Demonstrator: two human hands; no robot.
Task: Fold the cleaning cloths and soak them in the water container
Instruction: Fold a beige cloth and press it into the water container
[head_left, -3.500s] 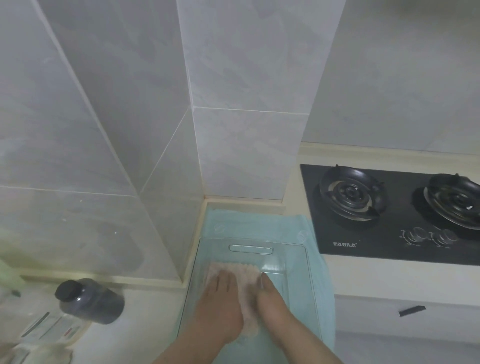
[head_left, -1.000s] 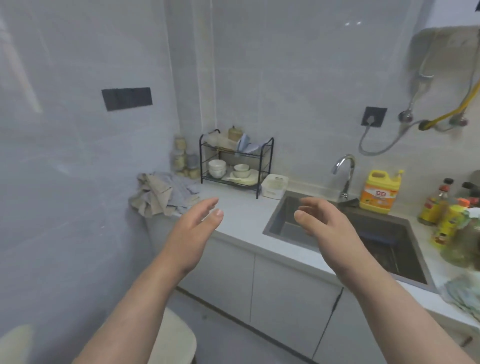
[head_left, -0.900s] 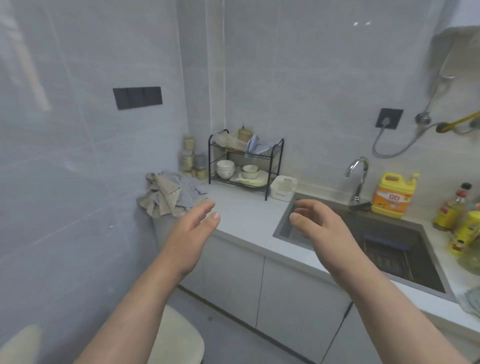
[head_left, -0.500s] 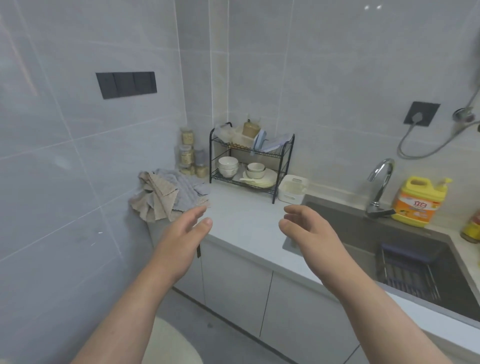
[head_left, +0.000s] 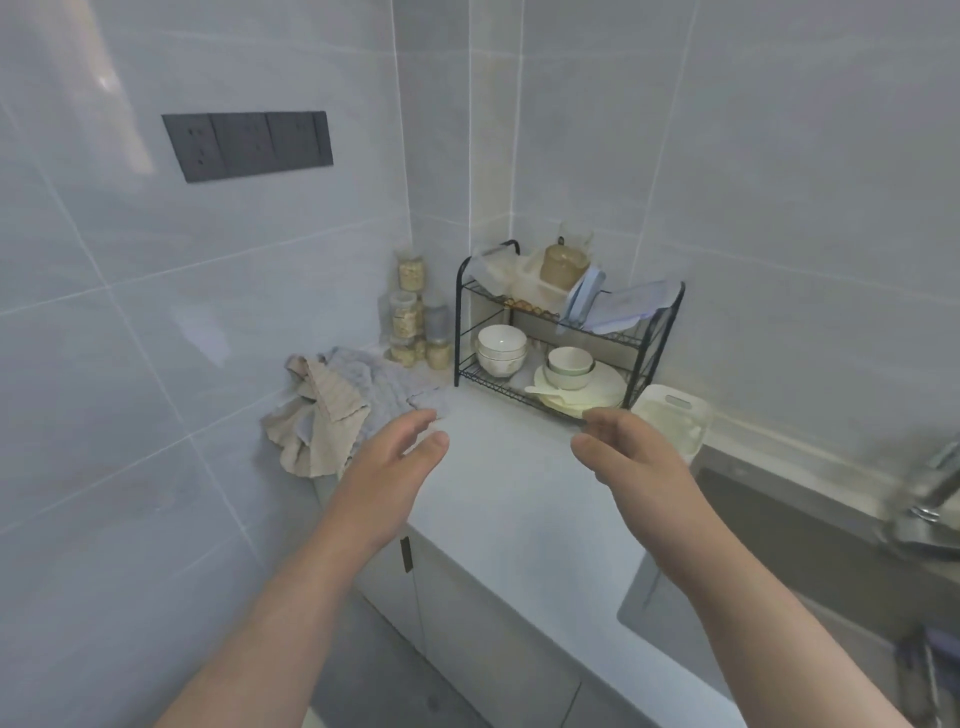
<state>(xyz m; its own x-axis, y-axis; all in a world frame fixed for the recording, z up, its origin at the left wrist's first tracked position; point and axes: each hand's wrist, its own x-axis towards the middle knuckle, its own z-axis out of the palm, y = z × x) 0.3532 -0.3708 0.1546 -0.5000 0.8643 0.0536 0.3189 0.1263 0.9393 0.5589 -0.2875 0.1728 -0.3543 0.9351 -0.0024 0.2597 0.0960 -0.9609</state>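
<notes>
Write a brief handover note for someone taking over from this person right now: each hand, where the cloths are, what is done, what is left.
Left hand: open, empty, reaching toward the cloths.
Right hand: open, empty, raised over the counter in front of the dish rack.
Cloths: a crumpled beige and grey pile at the counter's wall end, partly hanging over the edge.
Done: nothing visible; this pile is unfolded.
Left: take the cloths, fold them, soak them. No container of water shows in this view.
</notes>
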